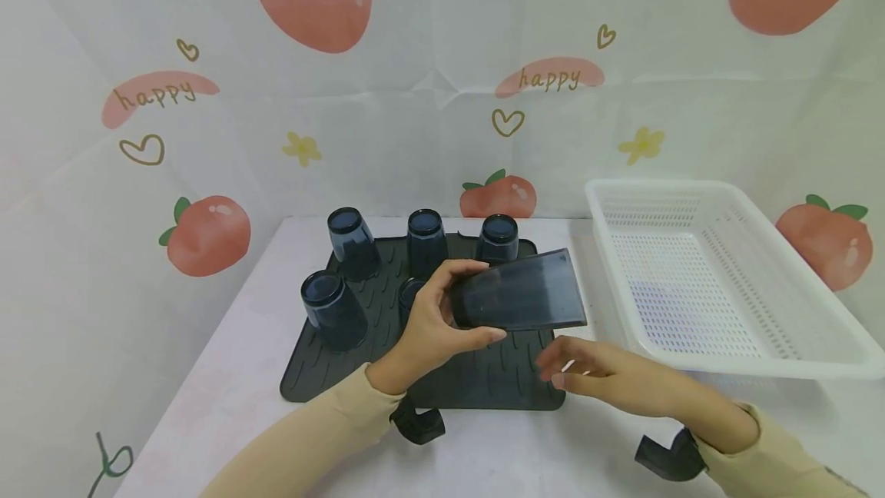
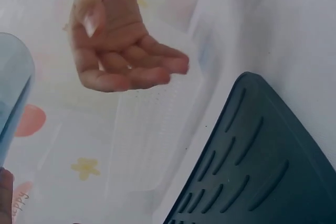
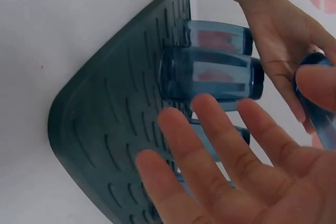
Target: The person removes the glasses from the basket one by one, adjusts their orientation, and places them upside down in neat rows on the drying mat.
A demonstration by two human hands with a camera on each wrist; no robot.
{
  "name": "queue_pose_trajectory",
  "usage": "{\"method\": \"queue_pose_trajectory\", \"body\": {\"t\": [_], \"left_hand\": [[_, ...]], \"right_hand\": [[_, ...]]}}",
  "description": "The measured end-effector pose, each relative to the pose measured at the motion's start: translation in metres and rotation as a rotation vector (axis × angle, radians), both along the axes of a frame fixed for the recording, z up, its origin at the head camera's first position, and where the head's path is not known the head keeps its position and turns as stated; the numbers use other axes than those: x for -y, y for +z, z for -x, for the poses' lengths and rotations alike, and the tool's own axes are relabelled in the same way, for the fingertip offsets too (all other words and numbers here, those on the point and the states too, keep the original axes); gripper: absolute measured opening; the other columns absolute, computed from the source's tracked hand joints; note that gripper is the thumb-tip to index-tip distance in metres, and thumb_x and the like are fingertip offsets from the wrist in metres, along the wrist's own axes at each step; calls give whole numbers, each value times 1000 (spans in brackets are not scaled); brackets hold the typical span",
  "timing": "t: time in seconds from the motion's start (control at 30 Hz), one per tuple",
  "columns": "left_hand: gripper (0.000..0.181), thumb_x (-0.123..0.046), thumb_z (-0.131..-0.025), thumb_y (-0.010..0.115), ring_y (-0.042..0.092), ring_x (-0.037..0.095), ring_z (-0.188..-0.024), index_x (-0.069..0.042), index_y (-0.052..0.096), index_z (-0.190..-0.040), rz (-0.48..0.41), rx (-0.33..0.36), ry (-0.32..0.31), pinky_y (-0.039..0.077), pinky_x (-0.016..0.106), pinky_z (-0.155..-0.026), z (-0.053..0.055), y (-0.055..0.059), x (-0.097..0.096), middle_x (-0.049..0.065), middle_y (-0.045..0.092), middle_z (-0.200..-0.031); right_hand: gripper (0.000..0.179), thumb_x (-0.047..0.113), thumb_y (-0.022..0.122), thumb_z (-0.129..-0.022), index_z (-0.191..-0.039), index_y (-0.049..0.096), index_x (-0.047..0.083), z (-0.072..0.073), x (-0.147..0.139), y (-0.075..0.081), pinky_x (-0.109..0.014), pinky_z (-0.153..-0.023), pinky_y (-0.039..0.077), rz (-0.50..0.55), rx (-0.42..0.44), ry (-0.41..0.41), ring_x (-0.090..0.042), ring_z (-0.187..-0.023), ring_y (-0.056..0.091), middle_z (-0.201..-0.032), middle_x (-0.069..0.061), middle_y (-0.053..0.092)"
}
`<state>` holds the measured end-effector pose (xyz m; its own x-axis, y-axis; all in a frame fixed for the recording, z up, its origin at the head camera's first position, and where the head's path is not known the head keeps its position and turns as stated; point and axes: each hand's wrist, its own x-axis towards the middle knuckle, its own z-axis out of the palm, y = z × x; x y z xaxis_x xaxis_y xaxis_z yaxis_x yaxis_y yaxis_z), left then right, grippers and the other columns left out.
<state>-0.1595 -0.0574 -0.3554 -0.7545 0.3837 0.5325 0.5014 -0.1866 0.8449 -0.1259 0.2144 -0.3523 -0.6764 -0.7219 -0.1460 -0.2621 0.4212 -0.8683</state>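
Note:
My left hand [image 1: 432, 321] grips a dark blue drinking glass [image 1: 522, 290] near one end, fingers over the top and thumb below. The glass lies sideways above the drying mat [image 1: 498, 375], its wider end to the right. In the left wrist view only part of this glass [image 2: 13, 93] shows at the left edge. My right hand [image 1: 615, 375] is apart from it, below its right end, fingers loosely bent and holding nothing. In the right wrist view, the right hand [image 3: 247, 182] shows spread fingers. Several similar glasses stand upside down on the mat, one [image 1: 408, 294] partly hidden behind my left hand.
At the back of the mat stand three glasses, the leftmost [image 1: 354, 244] slightly apart; another [image 1: 335, 312] is at the left. A white perforated basket [image 1: 618, 283] sits on the table's right side. Behind hangs a patterned cloth [image 1: 415, 129].

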Motion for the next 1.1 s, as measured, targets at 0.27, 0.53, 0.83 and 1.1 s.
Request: {"method": "queue_pose_trajectory", "body": {"t": [0.27,0.53,0.83,1.1], "left_hand": [[67,-15,-77,82,55,17,-110,-1,46,-132,31,10,21,52,30,-92,-1,1,0,19,49,-128],[66,-15,-77,82,54,18,-109,-2,44,-129,10,-1,47,52,30,-91,0,2,-2,18,52,-128],[69,-11,-74,83,54,21,-112,-10,44,-130,63,16,72,51,31,-93,1,2,-5,11,55,-132],[72,3,-72,81,55,19,-116,-8,39,-130,85,-14,102,51,32,-93,1,3,-9,11,56,-132]], "right_hand": [[25,25,52,-101,-122,56,12,-4,4,-3,-24,-80,50,-52,50,62,-15,-103,62,-114,-3,65],[26,28,53,-100,-121,57,13,-5,7,-3,-24,-81,50,-75,74,63,-14,-103,63,-114,-2,65],[24,28,53,-100,-119,58,13,-6,5,-3,-23,-80,50,-71,61,79,-12,-101,63,-112,0,66],[23,28,54,-100,-119,58,15,-6,3,-8,-23,-80,50,-63,57,78,-13,-101,63,-112,1,66]]}}
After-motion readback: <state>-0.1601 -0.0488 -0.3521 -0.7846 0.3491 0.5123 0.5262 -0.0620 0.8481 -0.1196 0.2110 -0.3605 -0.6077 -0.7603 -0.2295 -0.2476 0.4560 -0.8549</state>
